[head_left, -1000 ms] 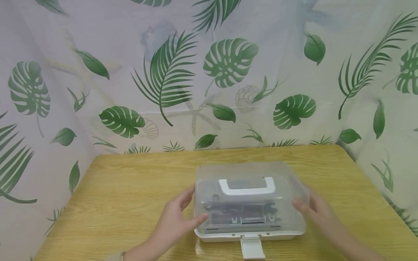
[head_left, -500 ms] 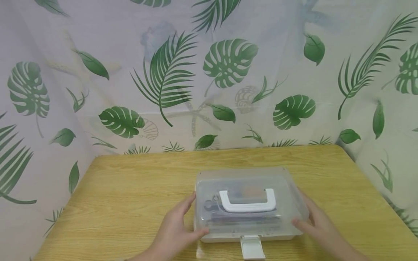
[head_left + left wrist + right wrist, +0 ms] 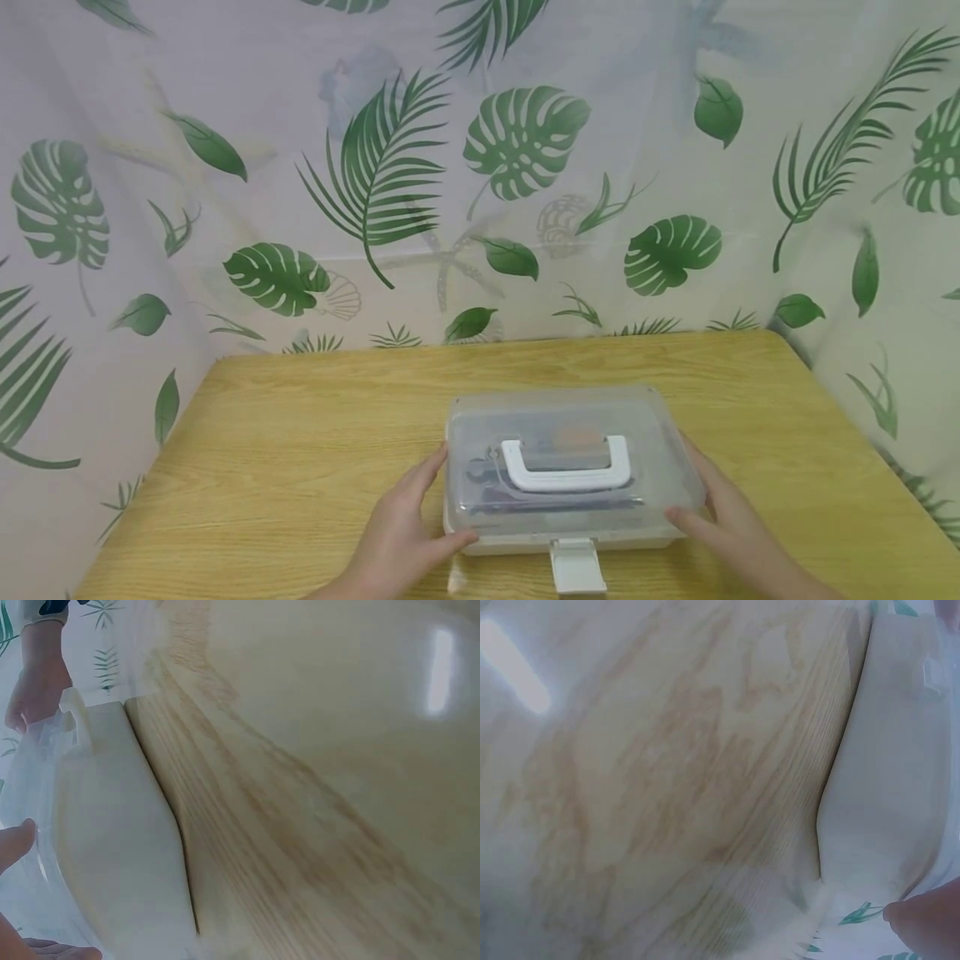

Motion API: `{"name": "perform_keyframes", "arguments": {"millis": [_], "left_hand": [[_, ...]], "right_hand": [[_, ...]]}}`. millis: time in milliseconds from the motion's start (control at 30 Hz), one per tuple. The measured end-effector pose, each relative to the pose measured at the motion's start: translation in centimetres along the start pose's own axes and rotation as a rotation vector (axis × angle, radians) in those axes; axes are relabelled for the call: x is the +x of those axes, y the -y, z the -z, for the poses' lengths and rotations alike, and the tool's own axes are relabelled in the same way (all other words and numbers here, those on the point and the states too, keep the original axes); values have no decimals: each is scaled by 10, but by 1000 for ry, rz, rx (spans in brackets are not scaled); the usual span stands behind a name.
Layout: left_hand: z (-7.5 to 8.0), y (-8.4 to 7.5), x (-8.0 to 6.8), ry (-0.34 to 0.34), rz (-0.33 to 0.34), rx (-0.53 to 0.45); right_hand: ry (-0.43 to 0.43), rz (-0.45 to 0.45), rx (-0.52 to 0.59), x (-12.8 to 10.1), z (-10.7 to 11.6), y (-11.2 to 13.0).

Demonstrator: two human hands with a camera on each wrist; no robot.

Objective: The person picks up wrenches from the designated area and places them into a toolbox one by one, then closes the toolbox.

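Note:
A toolbox with a see-through lid and a white carry handle stands on the table. Its lid lies down over the white base, and the front latch sticks out, unfastened. Dark tools, one like a wrench, show dimly through the lid. My left hand holds the left front corner, thumb in front and fingers along the side. At the opposite corner my right hand holds the box the same way. The left wrist view shows the box's pale front wall; the right wrist view shows this wall too.
The box stands on a wood-grain table, towards its near side. A leaf-print curtain hangs behind the table and along both sides.
The toolbox's lid and handle have come down at the front, with both hands staying at its sides. In the last half second almost nothing has moved.

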State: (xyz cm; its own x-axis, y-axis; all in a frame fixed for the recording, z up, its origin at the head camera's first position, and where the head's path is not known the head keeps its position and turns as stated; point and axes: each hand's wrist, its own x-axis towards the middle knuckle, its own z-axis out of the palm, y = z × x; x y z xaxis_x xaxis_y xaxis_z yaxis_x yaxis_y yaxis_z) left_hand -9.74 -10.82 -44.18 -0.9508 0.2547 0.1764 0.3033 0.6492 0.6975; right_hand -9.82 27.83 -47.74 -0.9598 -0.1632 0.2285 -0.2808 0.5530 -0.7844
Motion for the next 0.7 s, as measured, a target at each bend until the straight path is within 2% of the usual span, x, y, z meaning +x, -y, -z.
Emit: {"name": "perform_keyframes", "arguments": {"millis": [200,333,433,533,700], "left_hand": [[0,2,-2,11,-9,42],[0,2,-3,12,-24,123],[0,2,-5,-14,-76,209],[-1,4,-7,-71,-200,321],[-4,10,-6,-219,-509,541]], "right_hand": [[-19,14,-90,-2,2,-4],[-18,4,-108,-5,5,-2],[-29,-16,-128,-6,8,3],[-47,-24,-167,-7,11,8],[-98,58,-261,-9,15,18]]}}
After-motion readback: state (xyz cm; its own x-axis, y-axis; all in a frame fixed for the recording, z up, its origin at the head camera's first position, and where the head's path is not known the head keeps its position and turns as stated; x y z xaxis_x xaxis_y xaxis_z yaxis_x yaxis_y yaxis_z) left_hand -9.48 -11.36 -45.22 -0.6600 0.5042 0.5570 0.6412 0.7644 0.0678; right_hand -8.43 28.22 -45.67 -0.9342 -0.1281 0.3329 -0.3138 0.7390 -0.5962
